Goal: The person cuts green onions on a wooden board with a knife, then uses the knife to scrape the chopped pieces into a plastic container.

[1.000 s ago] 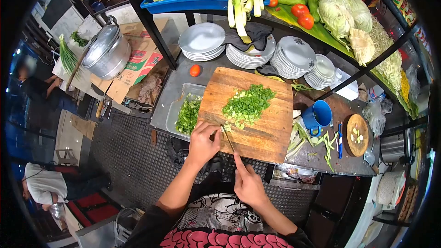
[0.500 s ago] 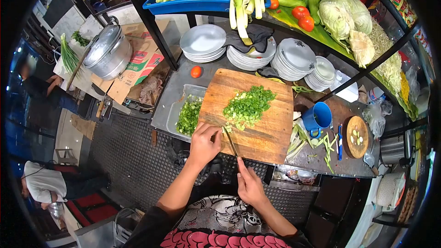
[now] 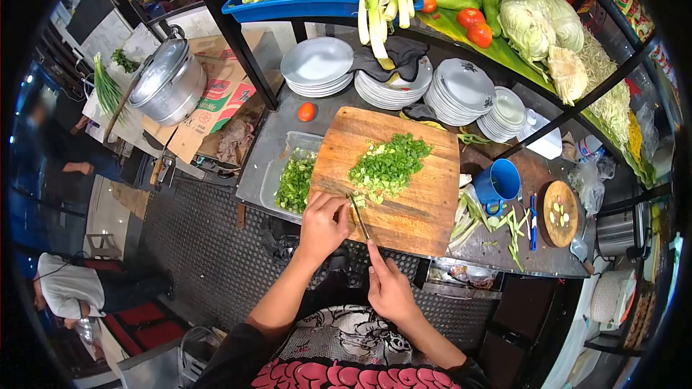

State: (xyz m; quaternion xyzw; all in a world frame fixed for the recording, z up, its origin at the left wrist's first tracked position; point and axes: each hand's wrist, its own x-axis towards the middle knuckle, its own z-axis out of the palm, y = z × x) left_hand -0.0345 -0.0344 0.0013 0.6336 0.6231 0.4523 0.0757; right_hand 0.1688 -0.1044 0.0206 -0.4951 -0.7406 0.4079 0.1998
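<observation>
A kitchen knife (image 3: 360, 220) is gripped by its handle in my right hand (image 3: 393, 292), its blade slanting over the near edge of the wooden cutting board (image 3: 425, 216). My left hand (image 3: 324, 227) rests at the board's near left edge, fingers curled together beside the blade; what they pinch is hidden. Just beyond the knife tip lies a pile of chopped green onion (image 3: 393, 162) with paler bits toward me. Left of the board, a clear plastic container (image 3: 268, 186) holds more chopped greens (image 3: 296, 181).
Behind the board stand stacked plates (image 3: 317, 65) and a tomato (image 3: 306, 112). To the right are a blue mug (image 3: 497, 184), green trimmings (image 3: 468, 220) and a round wooden board (image 3: 569, 227) with pale pieces. A large pot (image 3: 169, 83) stands left. Another person (image 3: 68, 288) is at lower left.
My right hand and the knife have shifted slightly left, toward my left hand. The left hand stays nearly in place. A person at far left has moved an arm lower.
</observation>
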